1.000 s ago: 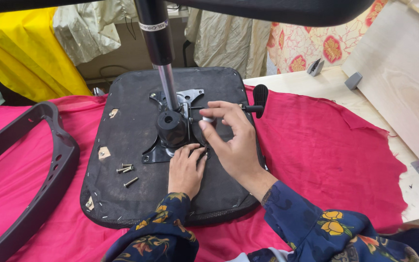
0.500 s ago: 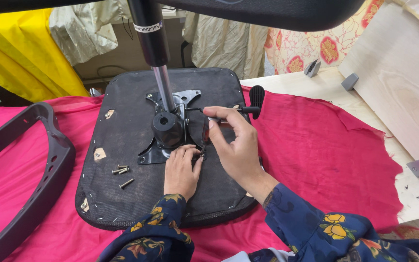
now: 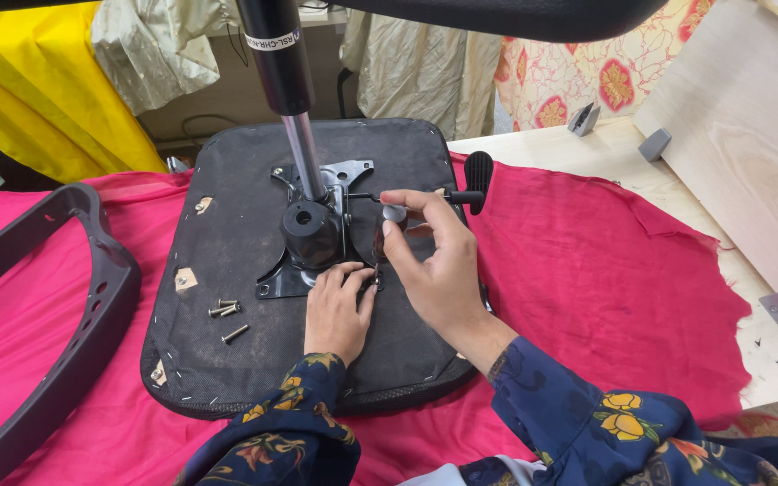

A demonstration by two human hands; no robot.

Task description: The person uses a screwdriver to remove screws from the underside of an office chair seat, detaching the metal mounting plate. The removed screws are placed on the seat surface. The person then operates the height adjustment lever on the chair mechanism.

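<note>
Pinching a small dark tool in my right hand (image 3: 438,270), left hand (image 3: 337,310) flat on the black upturned seat pad (image 3: 227,360) — loose screws (image 3: 227,317) near its left edge could roll off.

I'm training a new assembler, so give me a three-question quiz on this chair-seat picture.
1. True or false: the left hand rests flat on the upturned seat base.
2. The loose screws lie on: A) the pink cloth B) the seat base C) the wooden board.
3. What colour is the lever knob beyond the right hand?

Key: 1 true; 2 B; 3 black.
</note>
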